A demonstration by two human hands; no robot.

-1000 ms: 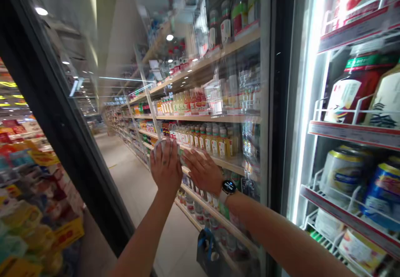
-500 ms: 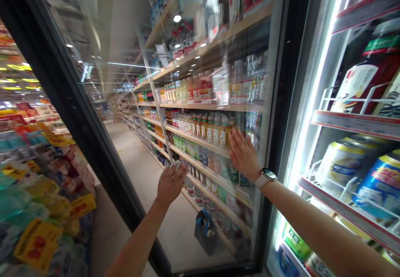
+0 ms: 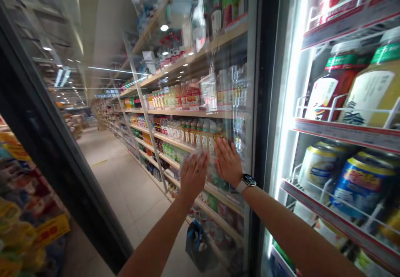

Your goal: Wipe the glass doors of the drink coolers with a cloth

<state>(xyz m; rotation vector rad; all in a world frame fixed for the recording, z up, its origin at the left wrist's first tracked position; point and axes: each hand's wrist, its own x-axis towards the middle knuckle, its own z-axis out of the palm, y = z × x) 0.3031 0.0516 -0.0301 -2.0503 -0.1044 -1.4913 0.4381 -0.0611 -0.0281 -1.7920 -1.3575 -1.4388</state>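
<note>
A long supermarket aisle [image 3: 125,185] runs off under strip lights, its pale tiled floor lined with stocked shelving. The landmark is the black-framed glass door [image 3: 56,152] of a refrigerated cabinet, which seems to stand open across the view. The aisle shows through its pane.

To the right of the door, the lit cabinet shelves [image 3: 346,133] carry large bottles [image 3: 371,93] and, below them, blue and gold cans [image 3: 359,189]. Low white wire rails run along the shelf fronts, probably to stop the goods from sliding off. Beyond the door, tiers of bottled drinks [image 3: 190,112] fill the wooden shelving, and a dark bag with a blue handle [image 3: 198,245] sits low down behind the glass.

Both hands are on the door's pane, side by side near its middle. The left hand [image 3: 193,176] has its fingers curved over a pale cloth [image 3: 195,158], pinning it to the glass, so the cloth seems to be held there by pressure rather than a tight fist. The right hand [image 3: 228,162] is open, with its fingers spread flat on the pane, apparently steadying the door. A smartwatch [image 3: 248,181] sits on the right wrist.
</note>
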